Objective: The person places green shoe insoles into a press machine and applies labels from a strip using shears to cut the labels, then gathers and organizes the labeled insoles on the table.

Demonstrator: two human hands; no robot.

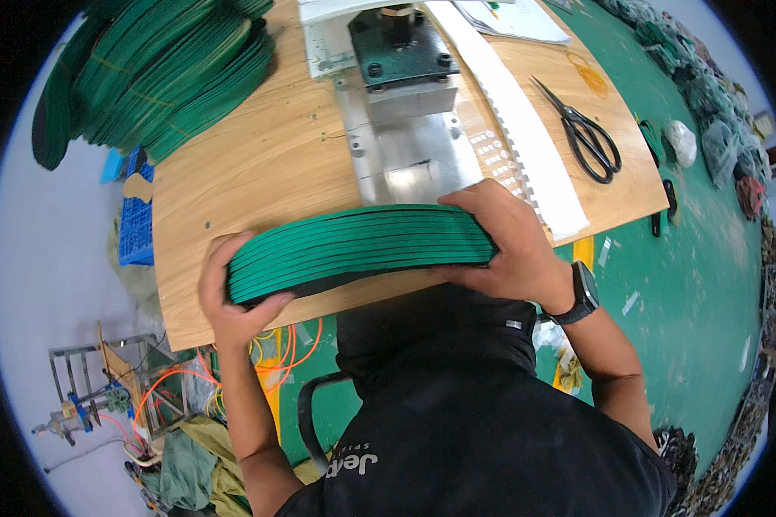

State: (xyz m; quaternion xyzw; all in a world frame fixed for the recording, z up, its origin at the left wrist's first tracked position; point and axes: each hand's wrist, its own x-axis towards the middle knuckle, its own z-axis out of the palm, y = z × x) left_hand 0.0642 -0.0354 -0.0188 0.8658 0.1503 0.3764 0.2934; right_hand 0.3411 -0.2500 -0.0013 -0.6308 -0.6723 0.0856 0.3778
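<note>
Green stack point(362, 243): many thin green layers with a dark underside, gripped at both ends over the near part of the wooden surface point(259, 185), just on the near side of the metal plate point(405, 177); cannot tell whether lifted or resting.
Left hand point(224, 293): wrapped around the left end, fingers over the far edge, thumb along the near edge; best firm enough to stop single layers slipping.
Right hand point(519, 250): wrapped around the right end in the same way, fingers far, thumb near; best matched to the other end in pressure, to avoid a twist.
Curve: bowed away from the body at the middle, bent toward it at the ends; better followed than forced straight, being likely to fan out under uneven squeezing.
Layer edges: fairly flush across the middle, partly covered at both ends; worth checking there, and tapping level if uneven.
Clearance: keep the right end away from the scissors point(588, 142), lying open-handled beyond the white strip point(526, 129).
Larger green pile point(164, 69): at the far left of the surface; best left unbumped.
</note>
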